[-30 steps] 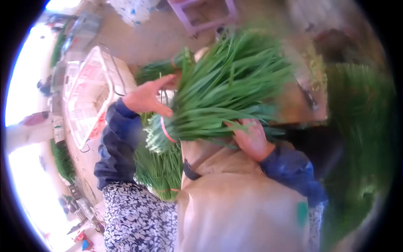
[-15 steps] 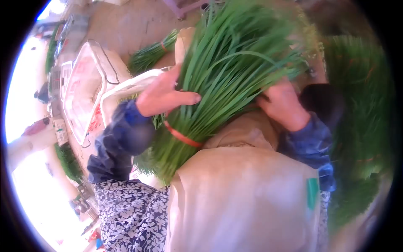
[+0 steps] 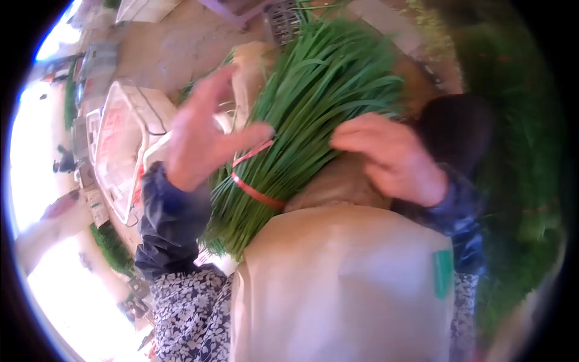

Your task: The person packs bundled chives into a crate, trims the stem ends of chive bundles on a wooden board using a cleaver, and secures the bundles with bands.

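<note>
A large bundle of long, flat green leaves that look like garlic chives (image 3: 319, 90) lies slanted across my lap. A red band (image 3: 258, 194) circles its lower end, near the pale cut stems. To the left of the bundle, my left hand (image 3: 208, 136) is spread, thumb pointing toward the leaves just above the band; contact is unclear. On the other side, my right hand (image 3: 389, 151) hovers by the leaves with fingers loosely bent and apart. Below both hands, a beige apron (image 3: 344, 277) covers my front and lap.
White plastic baskets (image 3: 123, 145) stand on the floor at the left. A mass of banded green bundles (image 3: 518, 181) fills the right side. Farther off are a grey crate (image 3: 282, 23) and a purple stool-like object (image 3: 235, 12). My dark shoe or knee (image 3: 455, 130) shows at the right.
My left hand has lifted off the leaves and opened wider. The right hand has come out from under the bundle's right side. The bundle has settled lower, its tips less blurred.
</note>
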Available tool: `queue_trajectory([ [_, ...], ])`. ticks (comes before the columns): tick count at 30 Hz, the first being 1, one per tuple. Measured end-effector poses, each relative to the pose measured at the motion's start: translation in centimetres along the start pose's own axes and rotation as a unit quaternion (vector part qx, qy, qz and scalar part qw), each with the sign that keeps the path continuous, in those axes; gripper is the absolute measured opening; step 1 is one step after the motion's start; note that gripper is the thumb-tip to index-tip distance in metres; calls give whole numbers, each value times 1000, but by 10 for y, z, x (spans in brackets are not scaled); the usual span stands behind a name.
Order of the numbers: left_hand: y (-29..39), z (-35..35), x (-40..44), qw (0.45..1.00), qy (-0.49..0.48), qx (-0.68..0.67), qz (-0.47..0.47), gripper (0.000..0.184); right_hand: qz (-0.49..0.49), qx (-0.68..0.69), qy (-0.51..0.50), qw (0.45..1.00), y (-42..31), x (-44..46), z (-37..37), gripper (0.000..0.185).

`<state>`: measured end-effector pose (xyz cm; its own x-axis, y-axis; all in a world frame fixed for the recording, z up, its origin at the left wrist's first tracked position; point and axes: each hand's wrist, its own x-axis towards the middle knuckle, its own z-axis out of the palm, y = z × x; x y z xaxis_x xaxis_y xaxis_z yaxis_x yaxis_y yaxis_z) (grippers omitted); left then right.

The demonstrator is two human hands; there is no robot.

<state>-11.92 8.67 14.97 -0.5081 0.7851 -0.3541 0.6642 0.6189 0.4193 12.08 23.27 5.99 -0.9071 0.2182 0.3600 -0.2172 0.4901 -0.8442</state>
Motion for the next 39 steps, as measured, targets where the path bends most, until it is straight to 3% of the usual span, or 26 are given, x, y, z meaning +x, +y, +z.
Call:
queue_trajectory([
  [3, 12, 42, 7, 995, -59, 20, 79, 92, -30, -52, -27, 998, -3, 16, 28, 45],
  [4, 0, 54, 13, 974, 2, 83, 211, 92, -27, -85, -51, 995, -2, 17, 36, 42],
  [5, -8, 59, 18, 973, -2, 79, 217, 92, -24, -117, -75, 990, -1, 16, 39, 39],
  [6, -9, 61, 21, 981, -27, -112, 157, 91, -20, -119, -74, 990, -3, 16, 37, 39],
  [7, -13, 59, 24, 950, -46, -295, 89, 91, -27, -144, -50, 988, -4, 20, 35, 37],
  [9, -20, 53, 23, 940, -59, -330, 57, 94, -42, -169, -19, 984, 0, 26, 36, 36],
  [13, -32, 42, 5, 910, 55, -405, 66, 94, -43, -231, 3, 972, 15, 22, 58, 40],
  [15, -55, 42, 0, 875, 86, -476, 22, 94, -31, -237, 22, 971, 16, 21, 66, 28],
  [17, -50, 50, -2, 868, 103, -486, 12, 93, -27, -207, 31, 977, 16, 15, 63, 29],
  [19, -44, 54, 0, 897, 120, -425, 17, 92, -17, -151, 5, 988, 15, 15, 54, 41],
  [25, -22, 64, 6, 944, 83, -319, 11, 93, -79, -192, -9, 978, 15, 35, 51, 31],
  [28, -15, 64, 12, 972, 59, -199, 107, 97, -112, -145, -13, 983, 10, 45, 63, 33],
  [29, -21, 59, 15, 961, 42, -258, 88, 98, -129, -101, -6, 987, 7, 49, 64, 36],
  [31, -33, 50, 19, 928, 11, -369, 48, 100, -92, -136, -6, 986, 7, 52, 65, 44],
  [32, -40, 48, 18, 932, 11, -358, 45, 100, -40, -159, 9, 986, 9, 51, 69, 46],
  [33, -51, 49, 18, 918, 41, -390, 50, 99, 13, -181, 24, 983, 12, 50, 73, 49],
  [36, -61, 50, 8, 862, 129, -486, 70, 99, 40, -180, -61, 981, 7, 36, 72, 55],
  [37, -60, 51, 5, 865, 136, -479, 66, 99, 62, -186, -103, 975, 7, 34, 71, 57],
  [39, -57, 53, 3, 875, 111, -468, 43, 98, 37, -183, -66, 980, 12, 44, 70, 59],
])
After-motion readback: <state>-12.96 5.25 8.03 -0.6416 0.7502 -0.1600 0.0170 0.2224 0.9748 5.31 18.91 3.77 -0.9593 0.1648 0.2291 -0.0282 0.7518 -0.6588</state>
